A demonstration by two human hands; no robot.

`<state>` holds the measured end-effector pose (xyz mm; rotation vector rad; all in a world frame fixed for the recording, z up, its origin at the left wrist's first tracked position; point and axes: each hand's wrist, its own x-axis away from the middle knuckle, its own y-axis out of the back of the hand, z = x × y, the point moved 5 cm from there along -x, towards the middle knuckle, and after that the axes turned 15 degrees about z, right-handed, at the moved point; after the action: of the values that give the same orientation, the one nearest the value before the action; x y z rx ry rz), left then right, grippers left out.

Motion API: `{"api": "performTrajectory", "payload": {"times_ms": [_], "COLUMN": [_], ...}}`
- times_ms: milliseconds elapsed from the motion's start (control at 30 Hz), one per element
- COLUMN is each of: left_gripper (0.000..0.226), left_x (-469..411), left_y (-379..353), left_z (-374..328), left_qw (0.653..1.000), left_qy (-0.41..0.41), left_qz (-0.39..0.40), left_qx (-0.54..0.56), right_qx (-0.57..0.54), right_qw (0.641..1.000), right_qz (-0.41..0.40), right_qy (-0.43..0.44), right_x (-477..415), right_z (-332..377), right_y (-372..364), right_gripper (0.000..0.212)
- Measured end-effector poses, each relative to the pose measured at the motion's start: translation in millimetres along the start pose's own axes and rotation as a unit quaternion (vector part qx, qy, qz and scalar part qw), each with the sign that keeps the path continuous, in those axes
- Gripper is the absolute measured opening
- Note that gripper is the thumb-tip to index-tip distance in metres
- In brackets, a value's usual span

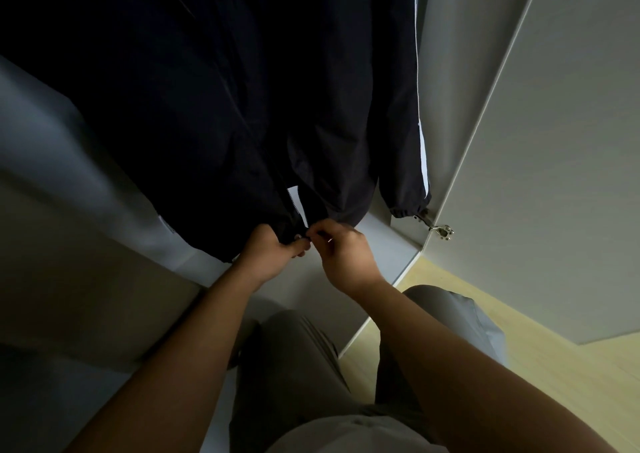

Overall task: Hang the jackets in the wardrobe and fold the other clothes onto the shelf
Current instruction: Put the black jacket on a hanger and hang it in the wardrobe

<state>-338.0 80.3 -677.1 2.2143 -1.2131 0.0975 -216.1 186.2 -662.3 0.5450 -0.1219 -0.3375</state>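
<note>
A dark navy jacket [214,99] with a white stripe down its sleeve [423,154] hangs inside the wardrobe, filling the upper part of the head view. Its white zipper [298,206] runs down to the hem. My left hand [273,255] grips the hem at the left side of the zipper's lower end. My right hand [343,255] pinches the zipper's bottom end from the right, fingertips meeting the left hand's. The hanger and rail are out of sight.
The open wardrobe door [554,141] stands at the right, with a metal hinge [441,231] near the sleeve cuff. The wardrobe's pale floor panel [377,244] lies under the jacket. Below are my legs in grey trousers [294,366] and light wooden flooring [554,383].
</note>
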Motion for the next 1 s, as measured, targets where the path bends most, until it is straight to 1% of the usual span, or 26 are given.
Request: {"api": "performTrajectory", "payload": {"times_ms": [67,100,167,233,333,400,467,533,633,700,733,800,833,867,933,1000], "left_gripper": [0.013,0.014,0.014,0.015,0.020,0.022,0.033,0.040,0.052,0.043,0.038,0.040,0.043,0.044,0.046,0.045], "left_x": [0.5,0.9,0.6,-0.5,-5.7,-6.2,-9.7,-9.4,-6.5,-6.7,-8.6,-8.9,-9.9,-11.8,-13.3,-14.5], "left_y": [4.9,8.0,12.5,14.4,17.1,19.2,19.2,17.5,8.9,4.1,3.9,4.1,3.8,4.3,6.8,6.3], "left_z": [2.0,2.8,4.4,3.6,7.2,11.4,22.0,33.1,46.1,51.8,54.5,57.5,56.4,53.6,48.4,49.9], "left_qw": [1.000,1.000,1.000,1.000,0.999,0.997,0.997,0.998,0.999,1.000,0.999,0.981,0.969,0.962,0.962,0.970], "left_qy": [-0.002,-0.003,-0.006,-0.011,-0.012,-0.007,-0.007,-0.008,-0.002,0.008,0.025,0.055,0.042,0.020,-0.010,0.007], "left_qz": [-0.004,-0.008,-0.012,-0.012,-0.023,-0.024,-0.022,-0.025,-0.002,0.000,-0.016,-0.041,-0.037,-0.032,-0.033,-0.043], "left_qx": [-0.008,-0.009,-0.002,-0.004,-0.037,-0.071,-0.073,-0.049,-0.054,-0.016,0.031,0.184,0.242,0.269,0.270,0.238], "right_qx": [0.040,0.041,0.049,0.106,0.250,0.304,0.356,0.374,0.356,0.355,0.349,0.335,0.332,0.330,0.329,0.347], "right_qw": [0.999,0.999,0.998,0.994,0.967,0.950,0.932,0.926,0.930,0.929,0.931,0.935,0.936,0.937,0.939,0.932], "right_qz": [0.020,0.022,0.007,-0.001,-0.030,-0.043,-0.024,-0.028,-0.091,-0.099,-0.101,-0.111,-0.114,-0.109,-0.094,-0.096], "right_qy": [0.020,0.021,0.027,0.031,0.046,0.063,0.070,0.051,0.021,0.038,0.042,0.035,0.029,0.026,0.025,0.032], "right_x": [-1.7,-2.2,-3.5,-6.1,-10.2,-13.3,-21.5,-34.0,-45.7,-48.0,-48.5,-49.3,-48.8,-48.1,-47.0,-47.2], "right_z": [2.7,3.3,4.7,8.2,13.8,16.1,20.4,26.5,35.4,37.9,37.0,34.2,32.3,30.5,28.1,30.6], "right_y": [-0.8,-0.4,0.4,-1.8,-3.5,-3.3,-4.8,-1.7,10.9,12.9,14.1,17.1,17.6,16.8,14.6,15.8], "right_gripper": [0.018,0.018,0.018,0.019,0.021,0.021,0.021,0.024,0.022,0.020,0.019,0.016,0.015,0.015,0.016,0.015]}}
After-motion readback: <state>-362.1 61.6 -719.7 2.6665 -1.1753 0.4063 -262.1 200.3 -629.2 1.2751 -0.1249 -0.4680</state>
